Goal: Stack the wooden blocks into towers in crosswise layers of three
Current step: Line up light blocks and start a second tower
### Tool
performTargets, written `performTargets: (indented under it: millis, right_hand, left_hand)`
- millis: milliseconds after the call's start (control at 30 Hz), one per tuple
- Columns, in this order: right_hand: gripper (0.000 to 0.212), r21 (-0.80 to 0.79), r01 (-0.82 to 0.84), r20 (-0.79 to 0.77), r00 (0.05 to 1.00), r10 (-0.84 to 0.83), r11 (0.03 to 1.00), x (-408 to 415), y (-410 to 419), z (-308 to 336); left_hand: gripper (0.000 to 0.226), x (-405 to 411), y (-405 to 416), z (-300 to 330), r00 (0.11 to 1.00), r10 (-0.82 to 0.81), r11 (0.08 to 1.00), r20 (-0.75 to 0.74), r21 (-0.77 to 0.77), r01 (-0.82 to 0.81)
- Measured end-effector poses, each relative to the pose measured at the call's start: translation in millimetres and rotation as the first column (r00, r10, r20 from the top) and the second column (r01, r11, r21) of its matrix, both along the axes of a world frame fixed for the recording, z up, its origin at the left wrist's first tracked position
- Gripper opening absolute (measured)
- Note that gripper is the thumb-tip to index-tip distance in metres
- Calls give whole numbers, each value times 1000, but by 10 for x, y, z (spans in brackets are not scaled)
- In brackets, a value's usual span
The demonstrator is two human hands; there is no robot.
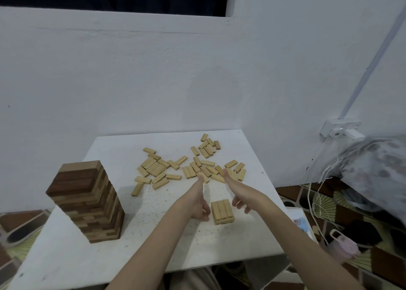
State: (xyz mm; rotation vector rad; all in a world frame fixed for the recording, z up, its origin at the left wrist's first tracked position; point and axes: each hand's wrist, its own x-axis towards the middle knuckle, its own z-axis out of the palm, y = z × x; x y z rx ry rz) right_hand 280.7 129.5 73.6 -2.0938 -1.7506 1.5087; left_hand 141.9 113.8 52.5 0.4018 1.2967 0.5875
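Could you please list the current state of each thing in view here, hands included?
Dark block tower: standing, many layers, leaning slightly.
Small light stack: low, top layer of three blocks side by side, between the hands.
Loose light blocks: scattered flat on the table, unstacked.
Left hand: open, holding nothing, beside the stack.
Right hand: open, holding nothing, beside the stack.

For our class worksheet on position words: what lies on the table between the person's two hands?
In the head view, a small light stack with three blocks on top sits between the left hand and right hand.
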Motion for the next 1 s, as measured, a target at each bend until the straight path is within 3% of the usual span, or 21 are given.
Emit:
performTargets:
  millis: [133,433,600,767,1000]
  right_hand:
    - [89,4,0,3,1000,0,1000,-46,21,-37]
    - [86,2,0,-11,1000,0,1000,-105,54,-119]
    - [97,-33,102,-107,989,-105,994,-24,90,-185]
    - [101,-80,151,-192,968,-163,985,33,68,-253]
    - [98,-133,138,-231,959,-166,982,16,66,-288]
  left_hand:
    - [87,59,-1,49,998,14,999,-62,36,-11]
    - [85,116,-43,119,999,22,998,-24,65,-21]
    - [81,98,-124,162,995,25,999,93,42,-29]
    - [88,75,-145,164,990,55,999,130,-9,-54]
    - [80,152,-228,281,989,36,999,146,10,-38]
